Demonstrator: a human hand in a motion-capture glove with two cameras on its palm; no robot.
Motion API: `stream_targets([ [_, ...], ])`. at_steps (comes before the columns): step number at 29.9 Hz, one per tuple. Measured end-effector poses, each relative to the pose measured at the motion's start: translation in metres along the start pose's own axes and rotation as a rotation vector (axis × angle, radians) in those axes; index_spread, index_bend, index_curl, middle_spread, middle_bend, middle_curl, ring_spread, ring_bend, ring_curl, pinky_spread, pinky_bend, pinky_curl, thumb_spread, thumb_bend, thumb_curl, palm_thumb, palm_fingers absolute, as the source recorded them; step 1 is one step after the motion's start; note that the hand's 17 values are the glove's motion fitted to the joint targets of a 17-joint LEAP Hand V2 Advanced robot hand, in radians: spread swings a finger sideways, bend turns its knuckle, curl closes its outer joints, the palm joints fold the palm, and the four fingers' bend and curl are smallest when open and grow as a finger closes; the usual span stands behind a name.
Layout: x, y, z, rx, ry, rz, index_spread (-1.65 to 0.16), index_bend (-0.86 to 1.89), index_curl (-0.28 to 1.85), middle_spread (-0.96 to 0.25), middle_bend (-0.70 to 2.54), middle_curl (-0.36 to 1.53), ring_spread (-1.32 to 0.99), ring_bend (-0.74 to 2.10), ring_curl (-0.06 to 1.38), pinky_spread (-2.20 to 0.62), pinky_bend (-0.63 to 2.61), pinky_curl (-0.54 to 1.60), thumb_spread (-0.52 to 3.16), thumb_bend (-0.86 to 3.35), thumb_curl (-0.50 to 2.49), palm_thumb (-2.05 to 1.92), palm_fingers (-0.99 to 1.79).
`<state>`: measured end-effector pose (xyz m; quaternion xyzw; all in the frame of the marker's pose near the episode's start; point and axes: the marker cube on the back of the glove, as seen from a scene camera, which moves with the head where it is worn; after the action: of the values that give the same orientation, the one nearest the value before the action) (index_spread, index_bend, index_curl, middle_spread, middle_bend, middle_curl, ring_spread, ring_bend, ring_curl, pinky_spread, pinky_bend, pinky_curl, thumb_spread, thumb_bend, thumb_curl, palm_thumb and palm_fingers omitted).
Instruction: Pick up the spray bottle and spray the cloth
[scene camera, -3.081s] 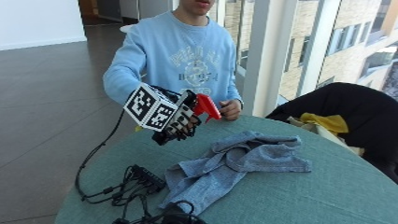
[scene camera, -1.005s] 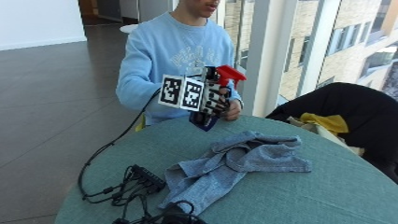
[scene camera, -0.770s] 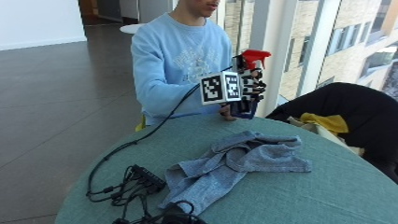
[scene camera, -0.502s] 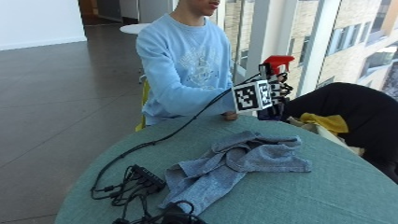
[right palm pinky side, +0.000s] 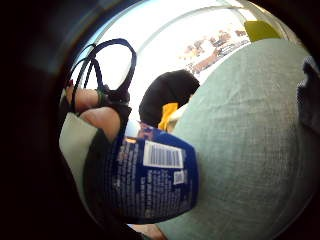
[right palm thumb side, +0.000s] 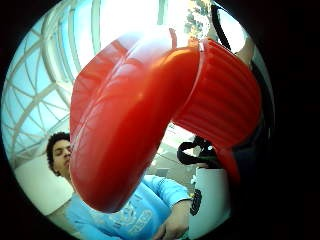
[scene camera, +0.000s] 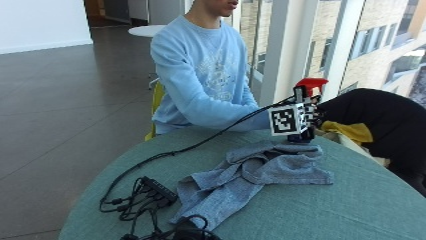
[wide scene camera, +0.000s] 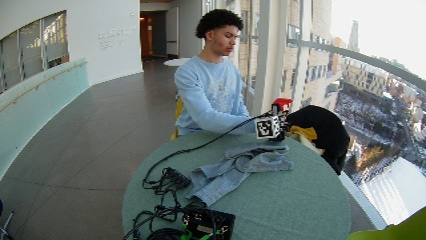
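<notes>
The person's gloved right hand (scene camera: 307, 116) has its fingers wrapped around the spray bottle (scene camera: 307, 100), holding it upright just past the far end of the cloth (scene camera: 256, 172). The bottle has a red trigger head (right palm thumb side: 130, 115) and a dark blue body with a barcode label (right palm pinky side: 152, 180). The cloth is a crumpled blue-grey heap on the green tabletop (scene camera: 373, 210), and the bottle's base sits right by its far edge. A black jacket (scene camera: 386, 122) hangs behind the bottle.
</notes>
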<state>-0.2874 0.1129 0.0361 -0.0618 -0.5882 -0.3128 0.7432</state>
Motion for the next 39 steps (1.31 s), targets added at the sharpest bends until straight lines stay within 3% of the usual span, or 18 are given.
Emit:
stream_targets([
  [8, 0.004, 0.008, 0.001, -0.042, 0.003, 0.026, -0.23, 0.10, 0.38, -0.08, 0.44, 0.49, -0.07, 0.50, 0.37, 0.14, 0.19, 0.34, 0.77, -0.05, 0.68, 0.87, 1.09],
  [12, -0.003, 0.018, -0.011, -0.055, 0.031, 0.021, -0.27, -0.06, 0.30, -0.08, 0.42, 0.48, -0.07, 0.52, 0.39, 0.16, 0.25, 0.37, 0.89, -0.05, 0.62, 0.78, 0.84],
  [18, -0.026, 0.047, -0.063, -0.070, 0.131, 0.018, -0.32, 0.01, 0.24, -0.08, 0.34, 0.45, -0.07, 0.53, 0.39, 0.17, 0.34, 0.39, 0.98, -0.04, 0.56, 0.72, 0.70],
  [26, -0.059, 0.117, -0.143, -0.103, 0.407, 0.074, -0.34, 0.06, 0.20, -0.08, 0.32, 0.44, -0.05, 0.51, 0.37, 0.17, 0.37, 0.39, 1.05, -0.03, 0.49, 0.68, 0.65],
  [39, -0.091, 0.279, -0.263, 0.100, 0.899, 0.223, -0.36, 0.12, 0.20, -0.08, 0.33, 0.43, -0.03, 0.47, 0.35, 0.19, 0.33, 0.37, 1.09, -0.02, 0.43, 0.68, 0.66],
])
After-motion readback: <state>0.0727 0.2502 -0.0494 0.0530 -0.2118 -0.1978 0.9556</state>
